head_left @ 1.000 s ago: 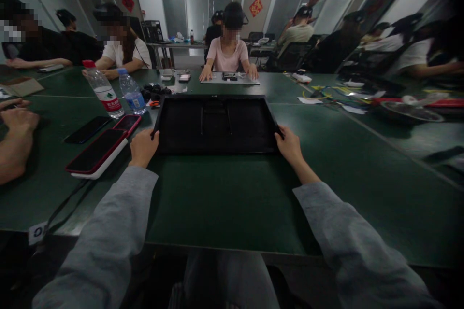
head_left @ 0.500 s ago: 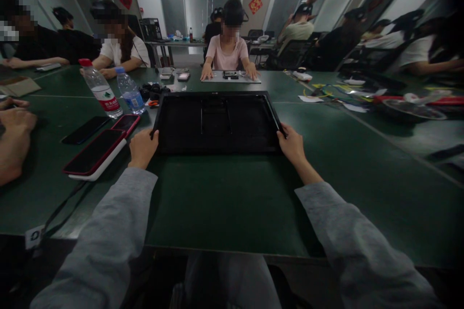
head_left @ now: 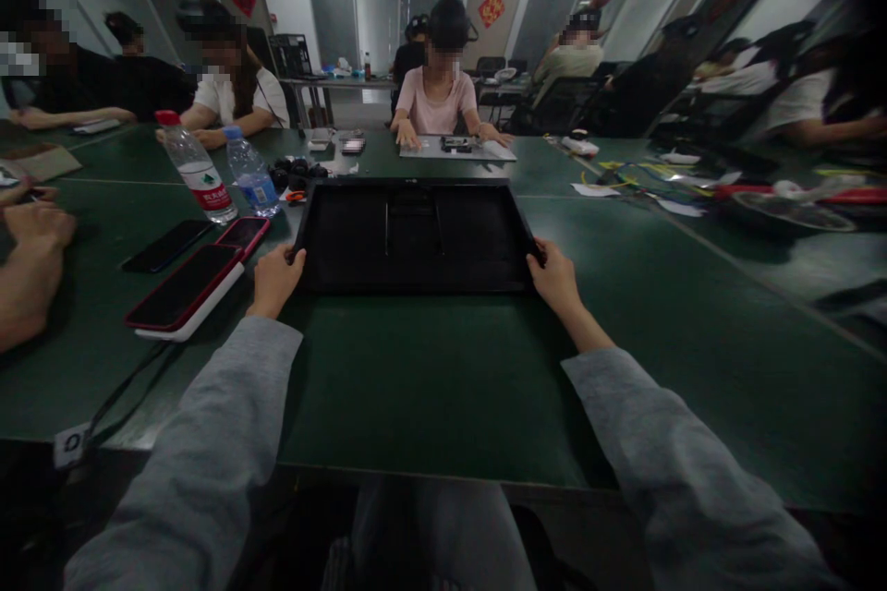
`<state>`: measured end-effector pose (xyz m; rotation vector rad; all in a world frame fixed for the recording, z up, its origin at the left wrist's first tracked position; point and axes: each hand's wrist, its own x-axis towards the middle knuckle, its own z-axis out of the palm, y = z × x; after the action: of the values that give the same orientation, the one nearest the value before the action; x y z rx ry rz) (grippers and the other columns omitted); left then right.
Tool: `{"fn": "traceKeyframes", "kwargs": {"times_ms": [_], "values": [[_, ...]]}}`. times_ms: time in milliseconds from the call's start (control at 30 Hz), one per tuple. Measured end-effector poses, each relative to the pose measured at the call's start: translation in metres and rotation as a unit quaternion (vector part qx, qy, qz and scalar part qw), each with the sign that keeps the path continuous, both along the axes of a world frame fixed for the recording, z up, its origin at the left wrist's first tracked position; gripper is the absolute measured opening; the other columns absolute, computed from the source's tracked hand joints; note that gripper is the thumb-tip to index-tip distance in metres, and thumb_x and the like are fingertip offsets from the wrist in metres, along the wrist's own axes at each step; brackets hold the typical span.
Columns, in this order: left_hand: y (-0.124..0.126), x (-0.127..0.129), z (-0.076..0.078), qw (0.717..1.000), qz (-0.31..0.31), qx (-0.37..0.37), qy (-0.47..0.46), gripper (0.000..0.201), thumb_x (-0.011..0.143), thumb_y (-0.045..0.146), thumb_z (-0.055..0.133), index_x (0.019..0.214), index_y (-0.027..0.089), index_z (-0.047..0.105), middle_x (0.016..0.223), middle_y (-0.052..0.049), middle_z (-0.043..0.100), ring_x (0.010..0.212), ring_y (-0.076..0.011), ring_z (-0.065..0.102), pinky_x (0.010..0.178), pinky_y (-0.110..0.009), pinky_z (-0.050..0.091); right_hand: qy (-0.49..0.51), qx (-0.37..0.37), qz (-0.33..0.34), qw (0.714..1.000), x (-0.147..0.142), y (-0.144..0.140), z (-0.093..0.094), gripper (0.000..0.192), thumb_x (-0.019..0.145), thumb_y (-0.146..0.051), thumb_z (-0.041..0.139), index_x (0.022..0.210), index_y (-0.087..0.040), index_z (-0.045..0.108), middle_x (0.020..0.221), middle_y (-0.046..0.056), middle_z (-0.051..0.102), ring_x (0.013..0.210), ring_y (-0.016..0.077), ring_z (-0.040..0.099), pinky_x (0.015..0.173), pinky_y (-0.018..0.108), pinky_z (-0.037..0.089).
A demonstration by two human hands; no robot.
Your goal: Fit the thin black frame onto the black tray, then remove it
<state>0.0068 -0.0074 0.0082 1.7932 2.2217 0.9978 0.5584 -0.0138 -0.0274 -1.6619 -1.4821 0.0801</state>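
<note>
A wide black rectangular panel (head_left: 471, 245) with a raised rim and thin upright ridges in its middle lies in front of me on the dark green table (head_left: 430, 388). My left hand (head_left: 275, 279) is closed around its left edge, near the front corner. On the opposite side, my right hand (head_left: 554, 277) grips the right edge, thumb on top and fingers partly hidden beneath. A small light mark shows on the far rim. Whether the panel rests flat or is slightly raised, I cannot tell.
Left of the panel are two water bottles (head_left: 200, 185), a dark phone (head_left: 168, 246) and a red-framed device (head_left: 186, 288) with a strap. Another person's hand (head_left: 34, 240) rests at far left. Across sits a person with a silver board (head_left: 430, 148). Wires (head_left: 637, 180) lie right.
My hands and the black panel have hardly moved; the view has shifted slightly. Across the table, the other person's silver board and hands have slid a little to the right.
</note>
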Motion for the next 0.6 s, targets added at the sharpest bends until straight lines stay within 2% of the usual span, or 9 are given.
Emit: {"fn": "traceKeyframes", "kwargs": {"times_ms": [133,233,300,433,533,600], "values": [[0.013,-0.004,-0.007,0.990,-0.027,-0.003,-0.141,0.040,0.095,0.033,0.065,0.128,0.012,0.075,0.130,-0.017,0.077,0.122,-0.0287,0.072,0.111,-0.042,0.053,0.009,0.006,0.007,1.000,0.001,0.002,-0.003,0.053,0.092,-0.037,0.058,0.140,-0.015,0.065,0.133,0.019,0.073,0.121,0.0336,0.071,0.110,0.058,0.055],[0.017,-0.006,-0.011,0.975,-0.026,0.012,-0.219,0.042,0.094,0.031,0.069,0.131,0.013,0.074,0.133,-0.017,0.076,0.126,-0.0276,0.071,0.112,-0.041,0.053,0.025,0.016,-0.001,1.000,-0.002,0.001,0.002,0.059,0.093,-0.041,0.057,0.145,-0.014,0.062,0.129,0.020,0.073,0.116,0.0335,0.071,0.108,0.059,0.056],[0.017,-0.006,-0.012,0.968,-0.021,0.025,-0.249,0.045,0.095,0.033,0.069,0.135,0.011,0.072,0.133,-0.018,0.076,0.126,-0.0279,0.071,0.112,-0.041,0.053,0.011,0.036,-0.013,0.999,-0.007,-0.004,0.011,0.067,0.094,-0.043,0.055,0.155,-0.015,0.054,0.131,0.020,0.070,0.117,0.0342,0.070,0.109,0.060,0.054],[0.013,-0.005,-0.012,0.961,-0.025,0.027,-0.273,0.049,0.096,0.034,0.070,0.139,0.010,0.070,0.132,-0.021,0.076,0.123,-0.0287,0.073,0.108,-0.041,0.056,-0.086,0.098,-0.028,0.991,-0.021,-0.025,0.043,0.074,0.101,-0.045,0.048,0.170,-0.021,0.035,0.150,0.021,0.057,0.139,0.0383,0.054,0.119,0.062,0.043],[0.012,-0.005,-0.010,0.962,-0.015,0.020,-0.273,0.048,0.095,0.034,0.071,0.138,0.012,0.071,0.131,-0.020,0.076,0.123,-0.0283,0.073,0.108,-0.041,0.056,-0.126,0.149,-0.063,0.979,-0.026,-0.040,0.063,0.072,0.104,-0.043,0.042,0.172,-0.023,0.031,0.158,0.019,0.049,0.146,0.0400,0.046,0.123,0.064,0.038],[0.012,-0.004,-0.008,0.962,-0.011,0.012,-0.272,0.048,0.094,0.035,0.072,0.137,0.013,0.072,0.129,-0.019,0.077,0.121,-0.0278,0.074,0.107,-0.040,0.057,-0.138,0.176,-0.070,0.972,-0.028,-0.045,0.069,0.072,0.104,-0.043,0.042,0.172,-0.022,0.031,0.157,0.020,0.049,0.147,0.0421,0.044,0.123,0.069,0.035]]}}
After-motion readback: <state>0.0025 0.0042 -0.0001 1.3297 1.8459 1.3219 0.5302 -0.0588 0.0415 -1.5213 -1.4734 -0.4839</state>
